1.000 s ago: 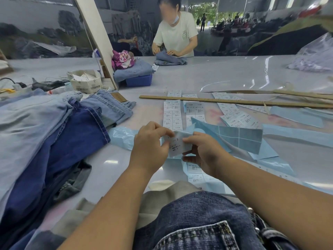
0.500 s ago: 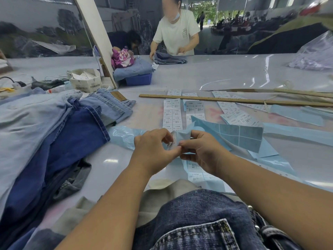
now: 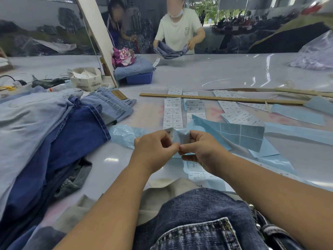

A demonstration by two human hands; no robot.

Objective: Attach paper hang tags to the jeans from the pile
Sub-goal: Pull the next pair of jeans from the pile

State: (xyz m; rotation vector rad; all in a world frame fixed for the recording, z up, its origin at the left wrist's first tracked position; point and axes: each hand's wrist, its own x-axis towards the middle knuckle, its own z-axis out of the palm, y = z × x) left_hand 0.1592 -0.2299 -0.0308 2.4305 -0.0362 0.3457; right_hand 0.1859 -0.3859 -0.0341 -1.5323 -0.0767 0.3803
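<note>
My left hand (image 3: 155, 148) and my right hand (image 3: 200, 148) meet at mid-table, both pinching a small white printed label (image 3: 178, 136) on its pale blue backing, bent between the fingertips. Dark jeans (image 3: 198, 222) lie right in front of me at the bottom edge, under my forearms. A pile of jeans (image 3: 45, 134) in light and dark blue covers the left side of the table. Sheets of printed labels (image 3: 173, 112) lie flat just beyond my hands.
A wooden ruler (image 3: 221, 99) lies across the table behind the sheets. Peeled blue backing paper (image 3: 239, 136) lies to the right. A white cardboard box of tags (image 3: 86, 78) stands at back left. A person in a white shirt (image 3: 180, 31) handles denim at the far side.
My hands have drawn closer together and risen slightly, and the label between them has gone from flat to bent. The person across the table has lifted a denim piece.
</note>
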